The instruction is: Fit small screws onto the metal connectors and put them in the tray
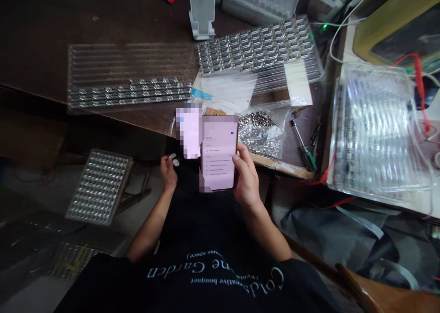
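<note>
The right hand (248, 178) grips the phone (220, 161) by its side edge, thumb at the screen's border, while the left hand (169, 171) pinches small white earbuds (174, 160) between its fingertips; for steady reading, keep the thumb off the display and the phone tilted toward the face. The phone is above the lap, near the edge of the table (137, 125), with the bag of metal parts (263, 136) close beyond; the freer room for moving lies toward the body.
</note>
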Demonstrator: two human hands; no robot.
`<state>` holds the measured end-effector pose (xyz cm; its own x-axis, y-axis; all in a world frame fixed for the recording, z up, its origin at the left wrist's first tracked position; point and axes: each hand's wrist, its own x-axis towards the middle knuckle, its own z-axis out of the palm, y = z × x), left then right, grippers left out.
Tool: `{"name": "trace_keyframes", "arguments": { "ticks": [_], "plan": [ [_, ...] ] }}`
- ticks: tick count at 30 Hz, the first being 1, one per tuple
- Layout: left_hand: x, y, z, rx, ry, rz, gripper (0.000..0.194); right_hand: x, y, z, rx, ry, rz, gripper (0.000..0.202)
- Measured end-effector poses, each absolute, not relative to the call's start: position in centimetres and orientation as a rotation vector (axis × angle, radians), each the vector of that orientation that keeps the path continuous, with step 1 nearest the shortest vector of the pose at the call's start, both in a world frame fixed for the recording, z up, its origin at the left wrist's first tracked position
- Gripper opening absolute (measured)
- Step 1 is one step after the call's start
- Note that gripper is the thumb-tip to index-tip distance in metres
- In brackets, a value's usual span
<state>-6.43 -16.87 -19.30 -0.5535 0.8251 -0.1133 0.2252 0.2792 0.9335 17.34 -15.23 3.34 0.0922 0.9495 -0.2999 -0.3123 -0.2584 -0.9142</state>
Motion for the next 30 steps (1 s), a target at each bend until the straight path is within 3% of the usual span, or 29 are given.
{"name": "trace_keyframes", "arguments": {
  "ticks": [30],
  "plan": [
    [-6.44,-16.89,-19.41,0.933,1.944,1.291,0.026,17.19,-15.25,3.7,-1.237,-0.719,1.423,0.03]
  ]
}}
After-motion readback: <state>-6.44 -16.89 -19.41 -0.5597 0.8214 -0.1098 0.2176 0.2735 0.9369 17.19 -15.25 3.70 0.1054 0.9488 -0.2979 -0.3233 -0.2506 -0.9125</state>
